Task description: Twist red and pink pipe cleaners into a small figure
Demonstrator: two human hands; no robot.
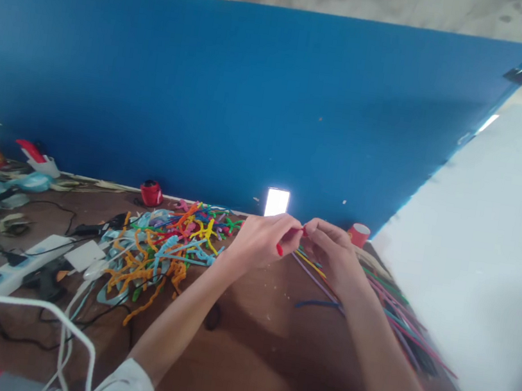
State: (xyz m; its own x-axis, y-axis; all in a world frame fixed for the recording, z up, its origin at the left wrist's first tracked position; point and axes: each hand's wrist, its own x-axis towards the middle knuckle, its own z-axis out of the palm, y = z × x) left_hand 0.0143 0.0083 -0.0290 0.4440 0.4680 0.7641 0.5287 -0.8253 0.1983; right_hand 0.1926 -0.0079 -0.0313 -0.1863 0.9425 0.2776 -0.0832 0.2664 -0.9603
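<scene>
My left hand (262, 240) and my right hand (333, 251) meet above the brown table (257, 363), fingertips pinched together on a short red pipe cleaner (303, 230). Both hands are closed around it. Straight pipe cleaners (394, 314) of many colours lie in a bundle under and to the right of my right hand. A tangled heap of bent pipe cleaners (164, 246) in orange, blue, yellow and green lies just left of my left hand.
A blue partition (235, 101) stands along the table's back edge, with a lit phone (277, 201) leaning on it. Two red cups (151, 193) (359, 234) sit near the partition. A white power strip (11, 274), cables and a glue gun (36, 156) fill the left side.
</scene>
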